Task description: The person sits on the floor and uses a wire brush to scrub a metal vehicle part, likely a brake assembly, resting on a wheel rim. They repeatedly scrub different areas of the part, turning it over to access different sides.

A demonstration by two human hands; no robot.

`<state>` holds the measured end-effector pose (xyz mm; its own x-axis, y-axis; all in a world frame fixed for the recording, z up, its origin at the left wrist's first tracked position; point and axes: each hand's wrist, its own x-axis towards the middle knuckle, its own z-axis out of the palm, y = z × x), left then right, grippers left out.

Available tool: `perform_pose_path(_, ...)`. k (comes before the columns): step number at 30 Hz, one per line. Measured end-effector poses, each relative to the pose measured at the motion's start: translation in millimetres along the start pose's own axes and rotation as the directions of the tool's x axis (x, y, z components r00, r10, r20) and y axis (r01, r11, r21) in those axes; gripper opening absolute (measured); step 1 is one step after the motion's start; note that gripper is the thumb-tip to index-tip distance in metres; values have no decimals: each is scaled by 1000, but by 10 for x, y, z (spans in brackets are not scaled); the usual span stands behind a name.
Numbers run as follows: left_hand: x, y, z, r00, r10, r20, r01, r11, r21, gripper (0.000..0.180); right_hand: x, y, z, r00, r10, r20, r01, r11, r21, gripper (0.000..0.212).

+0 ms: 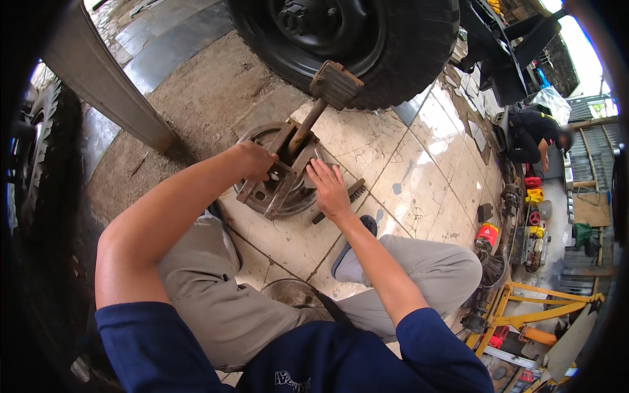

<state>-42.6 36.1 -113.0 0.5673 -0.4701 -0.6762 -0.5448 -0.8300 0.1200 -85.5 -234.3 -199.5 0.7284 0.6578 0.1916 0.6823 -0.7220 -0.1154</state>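
In the head view, my left hand (255, 162) is curling its fingers closed over the left side of a rusty pedal bracket (288, 190). My right hand (332, 191) is reaching to its right side, fingers nearly straight and slightly parted; I cannot tell whether they are pinning anything. The bracket is resting on a round metal rim (298, 205) on the tiled floor (386, 157), its pedal pad (336, 84) pointing toward the far tyre (419, 52). A wire brush (357, 190) is lying just right of the rim.
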Motion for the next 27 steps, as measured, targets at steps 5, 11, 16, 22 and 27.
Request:
perform_pose_path(5,57,-29,4,999,21,-24,-22,1000,-20,61,14,-46,1,999,-50,-8,51,998,38,61)
perform_pose_path(11,100,4,-82,999,29,-15,-29,999,-18,56,73,33,-50,998,-45,-32,44,999,-12,61)
perform_pose_path(16,156,25,-86,1000,23,-18,-23,1000,1,53,183,-18,-77,989,-146,18,147,989,-32,58)
perform_pose_path(22,165,15,-75,999,29,-24,-29,999,14,53,273,-63,-17,1000,-11,-23,11,1000,24,55)
perform_pose_path(27,169,21,-46,1000,20,-23,-20,1000,24,53,290,28,-15,998,0,-61,-1,1000,-18,53)
